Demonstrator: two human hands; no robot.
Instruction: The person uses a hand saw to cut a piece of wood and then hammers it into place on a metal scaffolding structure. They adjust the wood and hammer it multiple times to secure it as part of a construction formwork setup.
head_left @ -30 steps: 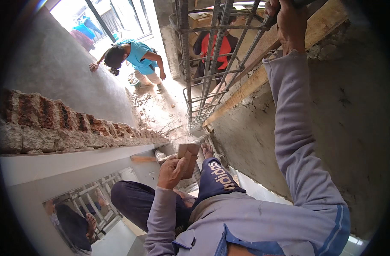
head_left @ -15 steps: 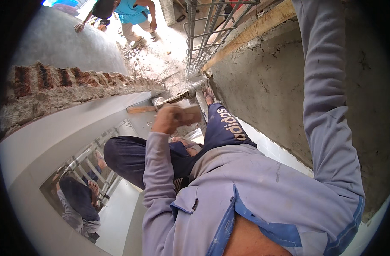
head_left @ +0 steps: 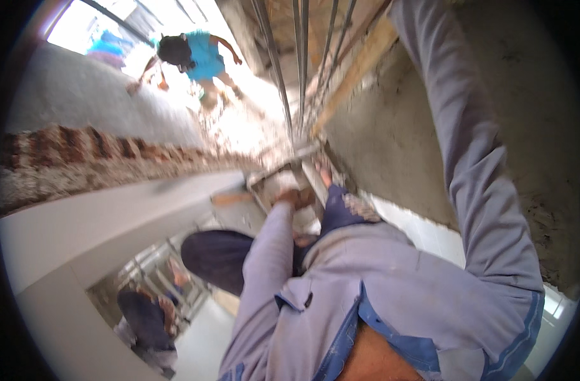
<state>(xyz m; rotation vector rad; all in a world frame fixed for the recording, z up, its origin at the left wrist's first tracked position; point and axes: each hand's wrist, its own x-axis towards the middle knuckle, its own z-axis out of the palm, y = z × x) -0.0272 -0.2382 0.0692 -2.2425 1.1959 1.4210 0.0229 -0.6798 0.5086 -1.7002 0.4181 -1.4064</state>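
My left hand (head_left: 292,198) reaches down between my knees, beside a pale frame of bars (head_left: 257,184) near my bare foot (head_left: 324,173). Motion smears its fingers, so their closure and anything in them cannot be made out. Up along the right side stretches my right arm (head_left: 471,140) in its greyish-lilac sleeve, next to a rough grey plastered wall (head_left: 391,140). That arm runs out past the top edge, leaving my right hand outside the picture.
Steel rebar (head_left: 301,70) rises ahead beside a timber board (head_left: 357,70). A broken brick edge (head_left: 80,149) tops the white wall on the left, above a mirror-like panel (head_left: 147,305). Down beyond it, a person in a turquoise shirt (head_left: 206,56) bends over rubble.
My left hand has moved right and downward, deeper between my knees. The view has shifted, so the rebar looks taller. The person below still leans on the grey surface.
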